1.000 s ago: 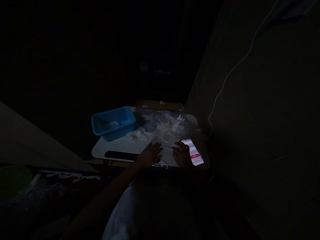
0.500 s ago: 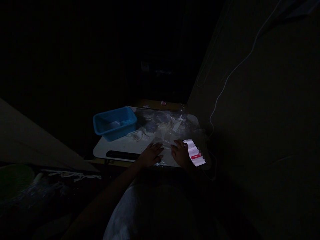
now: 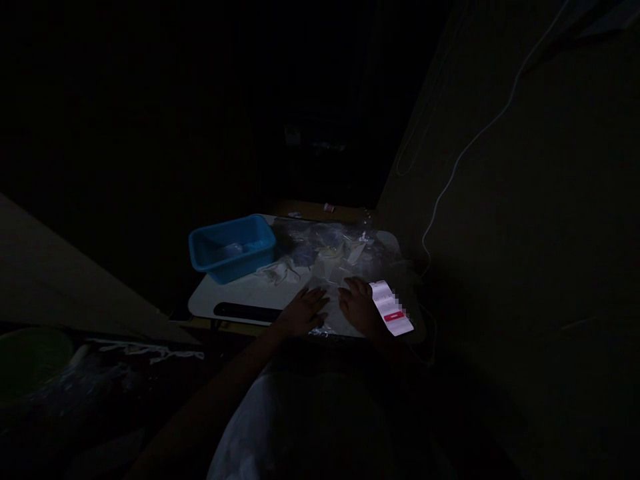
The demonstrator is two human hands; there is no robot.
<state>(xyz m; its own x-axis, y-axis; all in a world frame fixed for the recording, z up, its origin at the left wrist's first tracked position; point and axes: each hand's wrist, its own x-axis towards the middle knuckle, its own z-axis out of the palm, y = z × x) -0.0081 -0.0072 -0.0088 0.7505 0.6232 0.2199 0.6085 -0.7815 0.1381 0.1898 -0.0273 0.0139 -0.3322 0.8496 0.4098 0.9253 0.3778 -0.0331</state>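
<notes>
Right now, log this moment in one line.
left hand: spread at clear plastic; right hand: beside lit phone; blue basin: on white table

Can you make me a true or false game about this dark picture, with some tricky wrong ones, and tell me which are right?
1. The phone has a lit screen. True.
2. The tub is red. False: the tub is blue.
3. See-through plastic lies on the table beyond the hands. True.
4. The left hand is inside the tub. False: the left hand is over the table's near edge, apart from the tub.
5. The phone is nearer the right hand than the left hand. True.
6. The tub is to the right of the phone. False: it is to the left.
</notes>
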